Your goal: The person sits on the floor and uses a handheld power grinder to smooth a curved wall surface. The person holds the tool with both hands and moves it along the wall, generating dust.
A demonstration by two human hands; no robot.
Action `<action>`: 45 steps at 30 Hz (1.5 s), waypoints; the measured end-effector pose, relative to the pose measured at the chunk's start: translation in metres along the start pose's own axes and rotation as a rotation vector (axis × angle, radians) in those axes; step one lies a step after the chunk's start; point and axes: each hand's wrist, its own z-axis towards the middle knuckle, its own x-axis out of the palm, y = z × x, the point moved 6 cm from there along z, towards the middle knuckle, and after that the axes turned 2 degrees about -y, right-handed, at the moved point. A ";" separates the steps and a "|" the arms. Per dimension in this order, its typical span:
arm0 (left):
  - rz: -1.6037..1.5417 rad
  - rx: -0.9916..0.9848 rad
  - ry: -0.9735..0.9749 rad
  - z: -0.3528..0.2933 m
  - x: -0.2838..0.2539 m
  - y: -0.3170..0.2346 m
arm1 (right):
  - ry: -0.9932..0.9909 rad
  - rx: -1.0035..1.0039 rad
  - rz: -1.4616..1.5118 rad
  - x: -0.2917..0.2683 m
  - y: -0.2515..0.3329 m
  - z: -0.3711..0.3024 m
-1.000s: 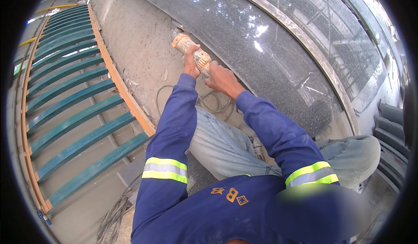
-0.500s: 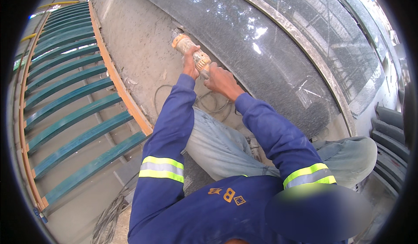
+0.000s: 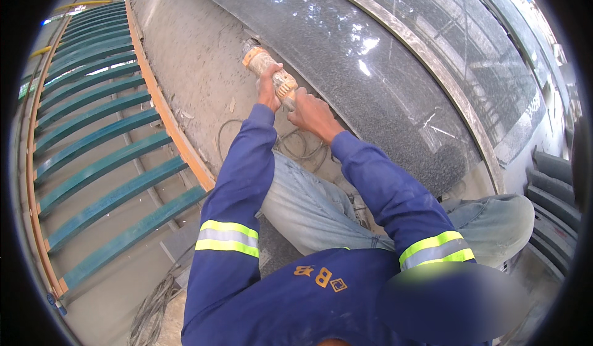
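Beside dark slab [image 3: 377, 99], arms [image 3: 244, 167] extended, hands [image 3: 314, 115] — close together — gripping power tool [image 3: 285, 85]

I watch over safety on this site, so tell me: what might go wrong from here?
The left hand and right hand hold the tool without gloves, so a slip might scrape them.

The tool's far end is close to the edge of the slab; a sudden jerk might chip it.

Loops of cord lie loose near the leg and might snag.
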 end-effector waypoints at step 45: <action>-0.034 0.074 -0.016 0.006 -0.013 0.005 | 0.040 0.044 0.010 0.013 -0.005 0.004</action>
